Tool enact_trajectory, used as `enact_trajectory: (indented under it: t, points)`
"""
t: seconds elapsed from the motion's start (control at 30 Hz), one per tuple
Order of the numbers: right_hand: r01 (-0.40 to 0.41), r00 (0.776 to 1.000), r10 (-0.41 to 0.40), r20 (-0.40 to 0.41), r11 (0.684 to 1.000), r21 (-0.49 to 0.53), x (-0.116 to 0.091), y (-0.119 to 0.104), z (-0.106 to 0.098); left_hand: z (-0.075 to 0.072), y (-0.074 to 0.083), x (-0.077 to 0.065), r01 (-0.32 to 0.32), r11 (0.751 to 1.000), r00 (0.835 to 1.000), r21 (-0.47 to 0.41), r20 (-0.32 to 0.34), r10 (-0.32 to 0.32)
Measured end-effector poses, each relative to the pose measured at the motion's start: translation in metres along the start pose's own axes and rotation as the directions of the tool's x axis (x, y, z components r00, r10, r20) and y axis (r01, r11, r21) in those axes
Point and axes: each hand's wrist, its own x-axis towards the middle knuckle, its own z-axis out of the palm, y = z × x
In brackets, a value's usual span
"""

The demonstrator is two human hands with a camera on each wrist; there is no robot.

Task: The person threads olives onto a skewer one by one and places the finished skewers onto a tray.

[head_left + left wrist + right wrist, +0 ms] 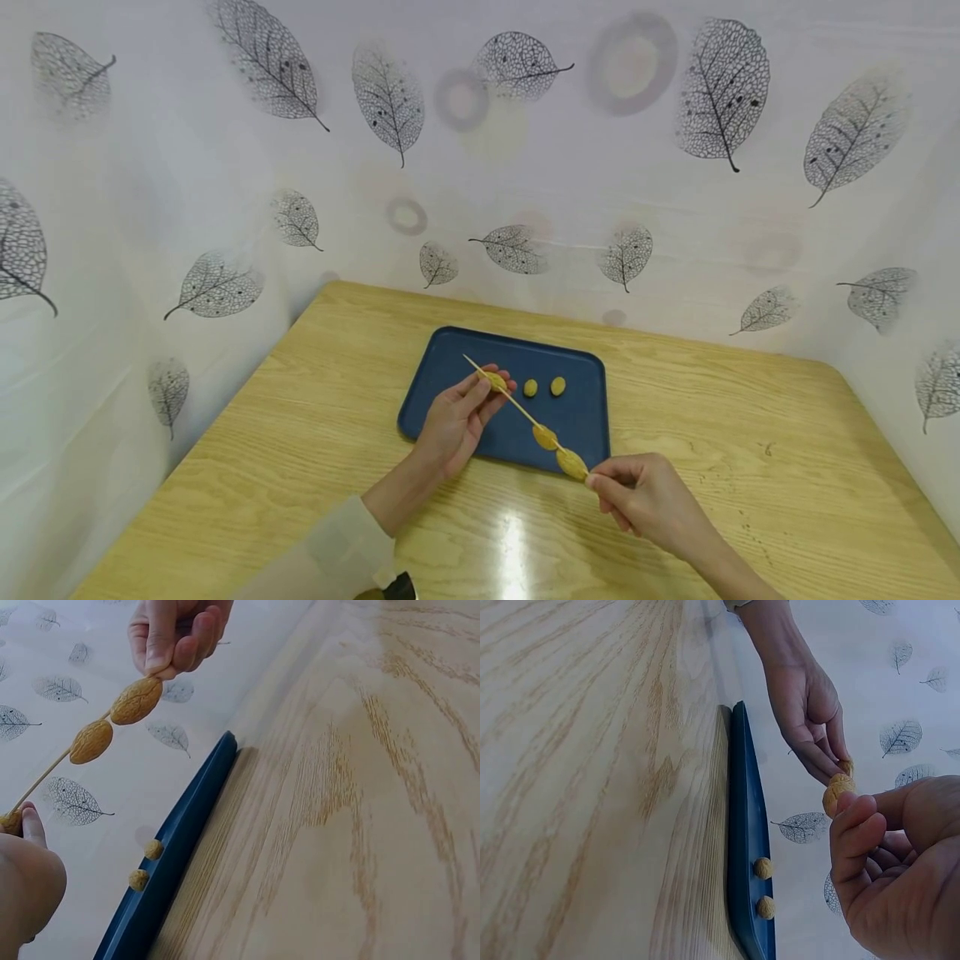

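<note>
I saw the left hand pinching a wrinkled yellow piece near the tip of a wooden skewer. The right hand gripped the other end, fingertips closed tight. Skewer slanted above the blue tray; I counted two threaded pieces near the right hand, two loose pieces on the tray.

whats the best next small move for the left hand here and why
Probably the left hand should slide the upper yellow piece down the stick: it pinches that piece near the pointed tip, bare stick separates it from the two lower pieces, and the right hand grips the lower end.
</note>
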Motion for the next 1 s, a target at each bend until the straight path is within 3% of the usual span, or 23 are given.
enact_trajectory:
  t: [1.0]
  points:
    - [0.047, 0.999, -0.047, -0.007, 0.999, 0.022, 0.0043, 0.0003, 0.0023, -0.0001, -0.0037, -0.0015, 0.006, 1.000, 1.000, 0.018, 0.001, -0.006]
